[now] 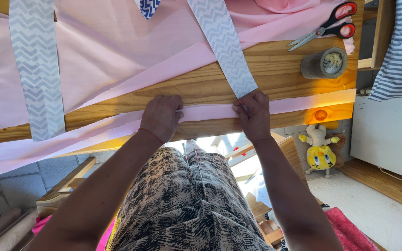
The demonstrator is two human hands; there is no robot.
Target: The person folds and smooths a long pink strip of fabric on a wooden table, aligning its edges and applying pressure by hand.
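Two hands pinch one pink fabric strip [210, 112] along the near edge of the wooden table [275, 76]. Left hand [161, 117] and right hand [253, 114] each close on the strip, set apart from one another. A grey chevron band [224, 44] ends touching the right hand's fingers; beyond and rightward lie red-handled scissors [326, 25].

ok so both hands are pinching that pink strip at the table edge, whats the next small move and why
Probably slide both hands outward along the pink strip, pressing the fold flat. The left hand and right hand pinch only its middle, and the strip runs on unpressed towards both table ends.
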